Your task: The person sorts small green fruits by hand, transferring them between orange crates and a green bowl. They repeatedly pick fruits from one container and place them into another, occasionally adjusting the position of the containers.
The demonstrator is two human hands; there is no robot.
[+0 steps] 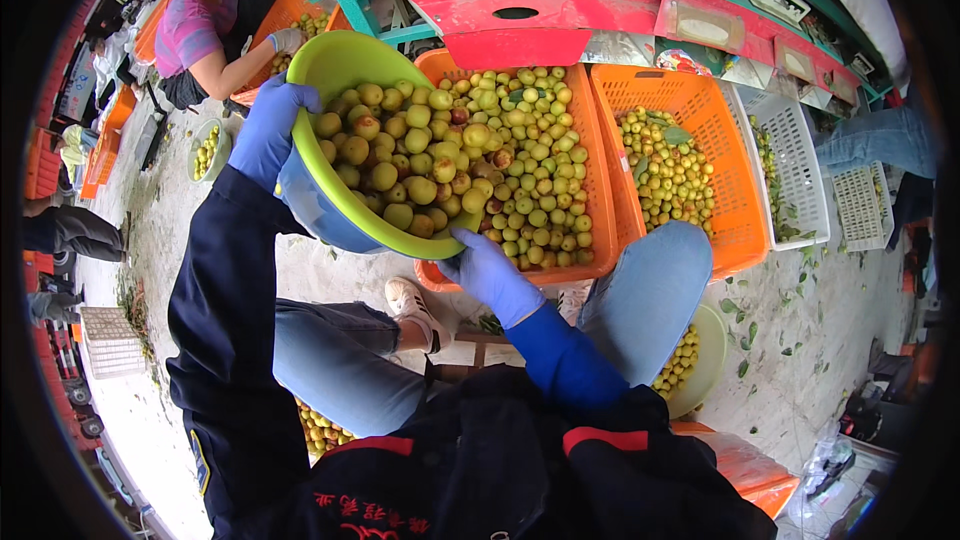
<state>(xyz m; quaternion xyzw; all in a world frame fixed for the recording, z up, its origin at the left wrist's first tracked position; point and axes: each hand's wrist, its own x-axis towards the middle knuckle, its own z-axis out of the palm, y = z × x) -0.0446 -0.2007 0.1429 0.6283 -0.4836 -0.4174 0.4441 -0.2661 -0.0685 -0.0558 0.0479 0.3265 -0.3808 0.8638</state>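
Tilted to the right, a lime-green-rimmed basin (450, 247) with a blue outside holds many round yellow-green fruits (405, 157), some blushed red-brown. My left hand (271, 127), in a blue-violet glove, grips its left rim. My right hand (491, 274), gloved the same way, holds the lower right rim with the thumb on top. The basin's right side overhangs an orange perforated plastic crate (604, 217), which is full of similar fruits (536, 187). Where fruits meet at the basin's lip, I cannot tell which lie in the crate; the lip is hidden there.
Right of this crate stand another orange crate (720, 157) with fruits and leaves and a white crate (802, 165). A red and teal machine frame (517, 7) runs behind. A co-worker (199, 30) sits at upper left. Pale basins (705, 375) (217, 165) of fruit stand on the floor.
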